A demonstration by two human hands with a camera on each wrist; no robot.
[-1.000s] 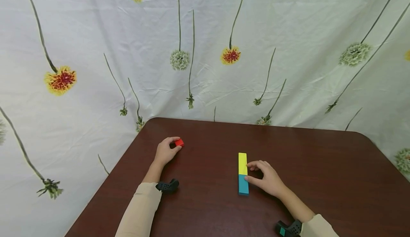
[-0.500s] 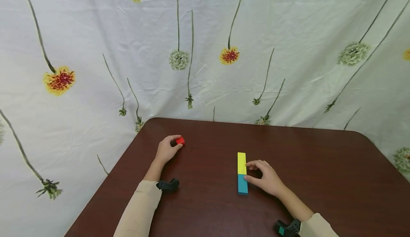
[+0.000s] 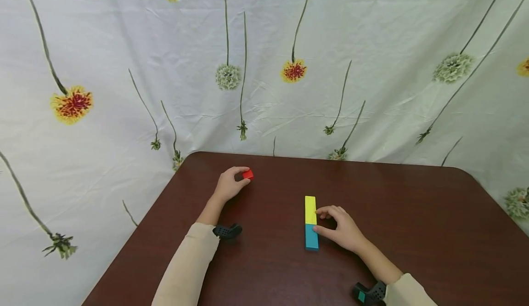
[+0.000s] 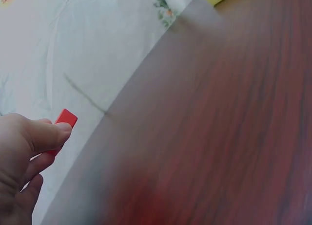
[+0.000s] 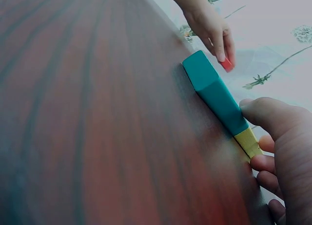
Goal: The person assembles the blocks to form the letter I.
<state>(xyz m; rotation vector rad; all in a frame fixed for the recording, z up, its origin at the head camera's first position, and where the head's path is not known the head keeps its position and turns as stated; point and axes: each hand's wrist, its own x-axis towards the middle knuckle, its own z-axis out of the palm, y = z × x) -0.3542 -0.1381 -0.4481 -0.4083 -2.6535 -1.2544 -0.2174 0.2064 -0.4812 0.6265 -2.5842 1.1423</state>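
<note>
My left hand [image 3: 228,186] pinches a small red block [image 3: 248,174] between thumb and fingers, toward the far left of the table. In the left wrist view the red block [image 4: 67,117] sticks out past the thumb tip. A yellow block [image 3: 310,209] and a blue block [image 3: 312,238] lie end to end in a straight row, the yellow one farther away. Along the row's right side, my right hand [image 3: 344,230] has its thumb at the blue block and its fingertips at the yellow one. The right wrist view shows that thumb against the blue block [image 5: 214,93].
The dark brown wooden table [image 3: 264,269] has rounded far corners. Behind it hangs a pale cloth [image 3: 186,35] printed with flowers. A black wrist device [image 3: 227,231] sits on the left wrist, another black device [image 3: 369,292] on the right.
My left hand has carried the red block right and a little farther away from me. The right hand and the yellow and blue blocks stay in place; the view shifts slightly.
</note>
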